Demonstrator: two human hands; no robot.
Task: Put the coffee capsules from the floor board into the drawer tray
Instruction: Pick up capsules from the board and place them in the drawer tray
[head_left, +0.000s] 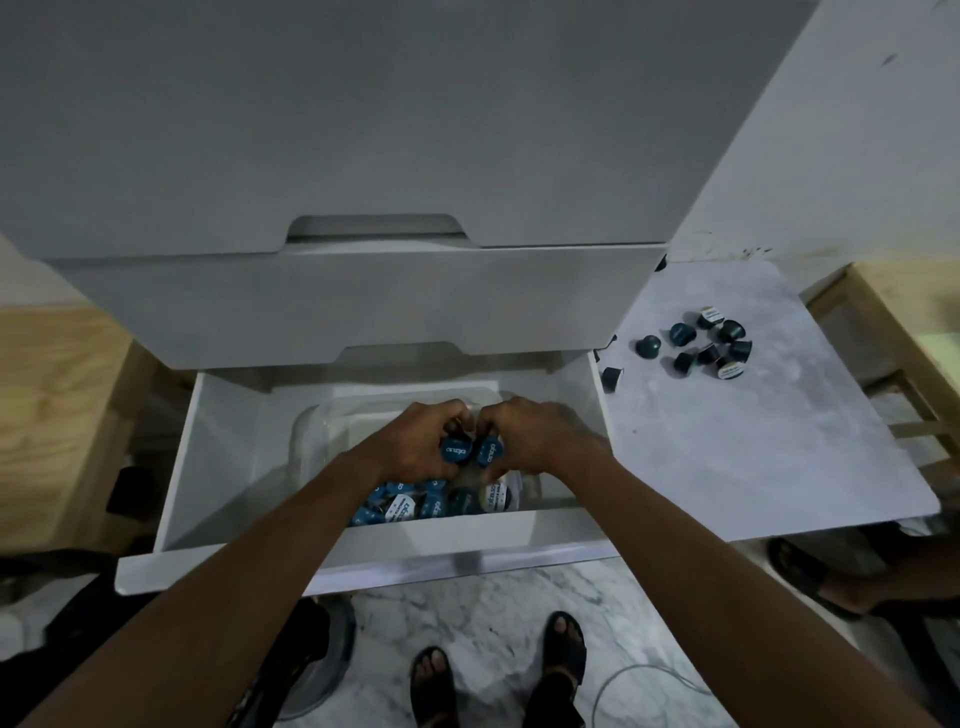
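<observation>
Blue capsules (470, 451) gripped by both hands inside the tray (332, 415).

1. Both hands, left hand (422, 441) and right hand (524, 435), sit knuckle to knuckle over the clear tray (311, 421), no gap between them.
2. Right under the grip, capsules in the tray (415, 501) pack the near end.
3. Beyond the fingers, the upper drawer front (363, 306) overhangs, so headroom's tight.
4. Left of the grip, the open drawer (228, 441) floor is bare.
5. Right, past the drawer wall, the board (753, 441) is mostly open; loose capsules (701, 345) cluster at its far end.
</observation>
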